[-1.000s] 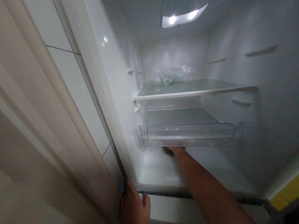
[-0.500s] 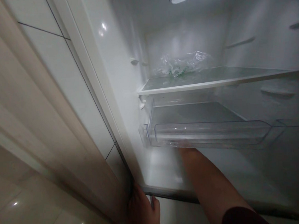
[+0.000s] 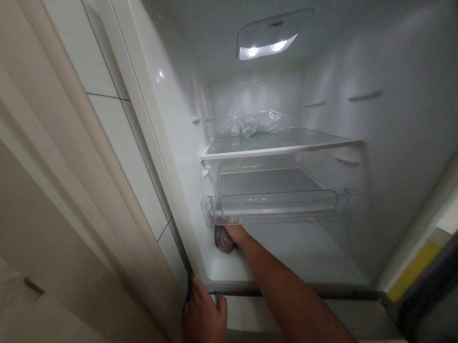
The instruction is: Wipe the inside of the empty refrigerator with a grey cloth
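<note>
I look into an open white fridge. My right hand [image 3: 235, 233] reaches in under the clear plastic drawer [image 3: 277, 206], and it presses a dark grey scrub pad [image 3: 223, 240] against the fridge's left inner wall, low down. Only the wrist and part of that hand show; the fingers are behind the drawer's edge. My left hand [image 3: 204, 318] grips the fridge's lower left front edge [image 3: 189, 277], fingers curled round it.
A glass shelf [image 3: 278, 149] sits above the drawer, with a crumpled clear plastic bag [image 3: 255, 122] at its back. The fridge lamp [image 3: 271, 39] is lit. White tiled wall [image 3: 104, 96] and a beige panel [image 3: 38, 167] stand to the left. The fridge floor [image 3: 296, 255] lies below.
My right hand has moved left from under the drawer's middle to the left inner wall, and the dark pad now shows. The view has pulled back and up.
</note>
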Motion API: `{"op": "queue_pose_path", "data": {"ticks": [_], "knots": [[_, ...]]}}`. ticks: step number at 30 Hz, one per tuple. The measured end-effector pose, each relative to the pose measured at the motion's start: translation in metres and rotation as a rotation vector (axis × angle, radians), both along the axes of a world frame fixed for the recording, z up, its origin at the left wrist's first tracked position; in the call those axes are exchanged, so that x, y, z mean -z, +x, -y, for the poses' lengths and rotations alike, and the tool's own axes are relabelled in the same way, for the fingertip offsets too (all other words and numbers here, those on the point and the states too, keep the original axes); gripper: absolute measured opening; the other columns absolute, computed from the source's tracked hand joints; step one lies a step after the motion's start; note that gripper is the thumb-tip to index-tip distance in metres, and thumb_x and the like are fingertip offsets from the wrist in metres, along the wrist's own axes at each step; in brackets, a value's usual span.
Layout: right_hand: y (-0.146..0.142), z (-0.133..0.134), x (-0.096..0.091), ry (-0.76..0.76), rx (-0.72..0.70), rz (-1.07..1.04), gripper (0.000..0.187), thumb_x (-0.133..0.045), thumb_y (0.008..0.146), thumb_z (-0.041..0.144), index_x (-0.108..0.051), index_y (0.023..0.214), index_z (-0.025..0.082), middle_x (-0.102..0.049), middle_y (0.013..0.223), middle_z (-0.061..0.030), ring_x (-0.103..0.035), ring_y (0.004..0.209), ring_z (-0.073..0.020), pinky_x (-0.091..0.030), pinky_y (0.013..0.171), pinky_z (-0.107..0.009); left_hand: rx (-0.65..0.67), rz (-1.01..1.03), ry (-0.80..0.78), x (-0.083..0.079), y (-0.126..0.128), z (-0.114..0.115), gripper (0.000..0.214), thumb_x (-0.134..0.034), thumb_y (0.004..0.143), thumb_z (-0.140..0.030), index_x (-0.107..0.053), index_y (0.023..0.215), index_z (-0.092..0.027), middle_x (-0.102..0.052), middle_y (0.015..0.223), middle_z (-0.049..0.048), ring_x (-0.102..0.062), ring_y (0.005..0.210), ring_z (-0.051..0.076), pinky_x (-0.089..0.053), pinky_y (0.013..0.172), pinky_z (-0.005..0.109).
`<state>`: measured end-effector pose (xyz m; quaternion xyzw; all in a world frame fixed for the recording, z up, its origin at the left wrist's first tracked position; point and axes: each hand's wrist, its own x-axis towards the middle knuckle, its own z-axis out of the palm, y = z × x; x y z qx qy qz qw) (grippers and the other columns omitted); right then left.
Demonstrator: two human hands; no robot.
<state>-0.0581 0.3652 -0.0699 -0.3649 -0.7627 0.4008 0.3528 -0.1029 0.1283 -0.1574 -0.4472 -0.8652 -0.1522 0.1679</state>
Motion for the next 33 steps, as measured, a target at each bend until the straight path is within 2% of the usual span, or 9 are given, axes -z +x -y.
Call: {"op": "queue_pose_path", "data": {"ticks": [4,8,10,12,14,17,20,25,33], "knots": [[0.011,0.041,0.005,0.059,-0.07,-0.029,0.03,-0.057,0.093,0.026,-0.074,0.117,0.021,-0.077,0.111,-0.006,-0.068,0.107,-0.0211,-0.05,0.104,-0.037,0.021,0.03,0.01,-0.01,0.002,0.002,0.07,-0.039,0.099,-0.035,-0.029,0.152,0.01,-0.067,0.13,0.0279,-0.071,0.107,0.03,-0.053,0.089,0.04],[0.037,0.089,0.004,0.115,-0.13,0.057,0.041,-0.062,0.09,0.031,-0.068,0.129,0.023,-0.073,0.116,-0.007,-0.063,0.111,-0.0231,-0.047,0.105,-0.036,0.036,0.067,-0.003,-0.017,0.004,0.005,0.074,-0.037,0.1,-0.039,-0.025,0.154,0.01,-0.064,0.134,0.029,-0.069,0.112,0.032,-0.051,0.092,0.04],[0.052,0.112,-0.001,0.186,-0.174,0.158,0.039,-0.061,0.09,0.033,-0.069,0.128,0.025,-0.072,0.113,-0.0063,-0.062,0.11,-0.0236,-0.047,0.102,-0.035,0.041,0.097,-0.025,-0.016,0.004,0.006,0.074,-0.04,0.099,-0.035,-0.023,0.154,0.01,-0.063,0.135,0.0299,-0.068,0.115,0.032,-0.05,0.094,0.04],[0.066,0.134,-0.007,0.28,-0.208,0.294,0.041,-0.062,0.087,0.032,-0.068,0.128,0.03,-0.073,0.111,-0.0049,-0.06,0.109,-0.0249,-0.046,0.097,-0.036,0.045,0.111,-0.042,-0.014,0.002,0.007,0.071,-0.041,0.096,-0.024,-0.022,0.155,0.009,-0.062,0.136,0.0296,-0.068,0.117,0.031,-0.049,0.096,0.039],[0.079,0.152,-0.013,0.367,-0.219,0.434,0.054,-0.064,0.084,0.032,-0.062,0.137,0.036,-0.072,0.121,-0.0047,-0.057,0.113,-0.0281,-0.045,0.096,-0.04,0.043,0.119,-0.044,-0.013,0.002,0.007,0.07,-0.04,0.094,-0.018,-0.02,0.156,0.007,-0.062,0.137,0.0288,-0.067,0.119,0.03,-0.048,0.097,0.038],[0.097,0.166,-0.02,0.436,-0.212,0.583,0.064,-0.065,0.084,0.036,-0.053,0.146,0.046,-0.068,0.135,-0.0048,-0.053,0.119,-0.0331,-0.043,0.096,-0.048,0.025,0.14,-0.025,-0.015,0.003,0.007,0.074,-0.042,0.097,-0.031,-0.019,0.157,0.005,-0.062,0.138,0.0279,-0.067,0.119,0.03,-0.049,0.096,0.037],[0.117,0.162,-0.023,0.43,-0.134,0.65,0.062,-0.063,0.085,0.037,-0.053,0.145,0.048,-0.068,0.136,-0.0051,-0.052,0.122,-0.0353,-0.042,0.097,-0.054,0.014,0.117,-0.011,-0.018,0.006,0.007,0.075,-0.038,0.1,-0.042,-0.021,0.156,0.005,-0.064,0.134,0.0272,-0.069,0.114,0.03,-0.049,0.093,0.037],[0.139,0.124,-0.024,0.312,0.092,0.704,0.053,-0.057,0.088,0.035,-0.06,0.14,0.044,-0.065,0.144,-0.0049,-0.053,0.124,-0.0378,-0.044,0.094,-0.056,0.004,0.054,0.004,-0.017,0.008,0.005,0.07,-0.034,0.101,-0.039,-0.027,0.153,0.008,-0.068,0.125,0.0265,-0.071,0.107,0.029,-0.05,0.087,0.036],[0.12,0.045,-0.026,0.177,0.243,0.736,0.045,-0.06,0.088,0.031,-0.068,0.13,0.044,-0.072,0.132,-0.0031,-0.059,0.124,-0.0319,-0.046,0.1,-0.05,-0.005,0.001,-0.016,-0.014,0.006,0.004,0.069,-0.037,0.101,-0.037,-0.033,0.151,0.012,-0.068,0.126,0.0283,-0.072,0.105,0.03,-0.054,0.087,0.039]]}}
